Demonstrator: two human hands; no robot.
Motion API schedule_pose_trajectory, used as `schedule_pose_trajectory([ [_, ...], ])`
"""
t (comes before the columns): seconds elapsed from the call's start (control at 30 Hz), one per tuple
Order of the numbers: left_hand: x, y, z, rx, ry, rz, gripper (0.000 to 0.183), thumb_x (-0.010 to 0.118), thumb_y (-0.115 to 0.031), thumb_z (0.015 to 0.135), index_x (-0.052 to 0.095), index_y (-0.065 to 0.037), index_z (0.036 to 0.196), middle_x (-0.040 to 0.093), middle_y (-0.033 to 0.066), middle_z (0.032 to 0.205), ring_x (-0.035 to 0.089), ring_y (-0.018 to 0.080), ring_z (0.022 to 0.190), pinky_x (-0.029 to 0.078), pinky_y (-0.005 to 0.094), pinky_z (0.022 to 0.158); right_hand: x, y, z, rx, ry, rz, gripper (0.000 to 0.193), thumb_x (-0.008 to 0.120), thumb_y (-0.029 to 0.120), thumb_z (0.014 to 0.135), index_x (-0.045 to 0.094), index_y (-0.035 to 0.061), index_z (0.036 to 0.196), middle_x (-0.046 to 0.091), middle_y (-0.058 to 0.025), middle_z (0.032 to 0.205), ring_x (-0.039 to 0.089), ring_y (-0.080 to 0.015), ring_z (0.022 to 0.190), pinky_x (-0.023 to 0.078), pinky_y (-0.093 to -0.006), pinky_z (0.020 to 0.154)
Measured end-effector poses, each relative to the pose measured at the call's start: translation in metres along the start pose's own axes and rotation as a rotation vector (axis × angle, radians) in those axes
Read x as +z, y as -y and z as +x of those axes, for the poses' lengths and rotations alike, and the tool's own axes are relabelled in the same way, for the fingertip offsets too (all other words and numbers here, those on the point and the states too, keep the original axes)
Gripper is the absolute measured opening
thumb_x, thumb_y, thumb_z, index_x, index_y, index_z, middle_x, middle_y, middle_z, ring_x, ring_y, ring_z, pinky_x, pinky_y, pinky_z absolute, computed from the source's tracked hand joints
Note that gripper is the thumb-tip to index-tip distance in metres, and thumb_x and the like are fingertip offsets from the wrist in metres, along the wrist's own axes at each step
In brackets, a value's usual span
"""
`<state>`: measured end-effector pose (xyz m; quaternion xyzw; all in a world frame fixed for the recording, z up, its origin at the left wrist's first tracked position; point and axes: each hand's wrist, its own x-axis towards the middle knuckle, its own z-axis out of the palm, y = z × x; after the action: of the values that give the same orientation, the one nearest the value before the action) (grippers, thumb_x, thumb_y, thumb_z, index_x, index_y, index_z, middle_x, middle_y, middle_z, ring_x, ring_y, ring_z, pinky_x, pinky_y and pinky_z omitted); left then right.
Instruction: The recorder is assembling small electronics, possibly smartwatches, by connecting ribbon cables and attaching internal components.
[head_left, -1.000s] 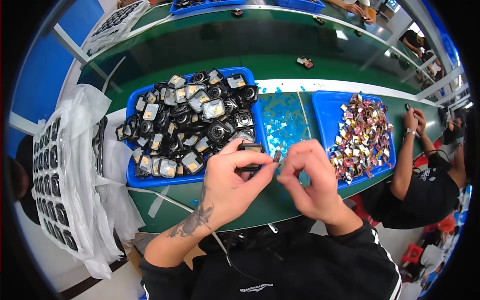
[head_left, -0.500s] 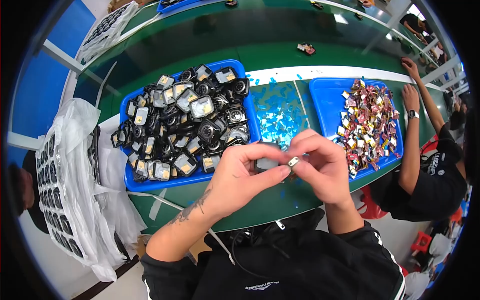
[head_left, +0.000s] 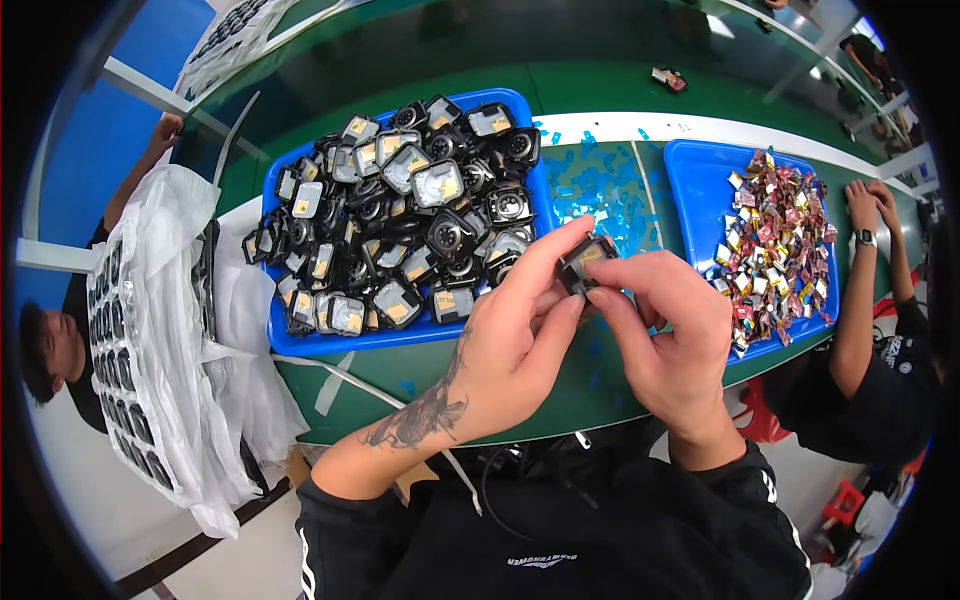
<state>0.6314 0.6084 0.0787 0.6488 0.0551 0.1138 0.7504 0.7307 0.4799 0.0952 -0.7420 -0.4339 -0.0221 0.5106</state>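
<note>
A small black smartwatch case (head_left: pixel 578 268) is held up between both hands, in front of the blue scraps. My left hand (head_left: pixel 520 335) grips its left and lower side, fingers curled behind it. The thumb and forefinger of my right hand (head_left: pixel 675 315) pinch its right side and cover part of it. To the left, a blue tray (head_left: pixel 546 195) is heaped with similar black watch cases (head_left: pixel 400 215), many showing pale inner faces. On the right stands another blue tray (head_left: pixel 697 200) with a pile of small reddish, white and gold parts (head_left: pixel 775 255).
Blue film scraps (head_left: pixel 615 205) lie on the green table between the trays. One small part (head_left: pixel 670 79) sits on the far green surface. White wrapping with black pieces (head_left: pixel 150 340) stands at the left. A co-worker's arms (head_left: pixel 858 280) rest at the right; another person is at the left.
The held case has been turned and raised, so its dark body now shows instead of a small pale end. The view has shifted, and a person has appeared at the left.
</note>
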Motion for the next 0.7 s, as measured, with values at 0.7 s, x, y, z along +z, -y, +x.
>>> schedule_pose_trajectory([
  [0.7,-0.0082,-0.0011,-0.001,-0.172,0.099,0.186,0.053,0.043,0.01,0.096,0.031,0.003,0.147,0.053,0.0145,0.133,0.059,0.012,0.111,0.047,0.0248,0.092,-0.0024,-0.0047,0.0054,0.157,0.129,0.051,0.01,0.074,-0.002,0.075,0.069,0.0035,0.082,0.065,-0.0057,0.07,0.056,-0.0143,0.054,0.041,-0.0272,0.048],
])
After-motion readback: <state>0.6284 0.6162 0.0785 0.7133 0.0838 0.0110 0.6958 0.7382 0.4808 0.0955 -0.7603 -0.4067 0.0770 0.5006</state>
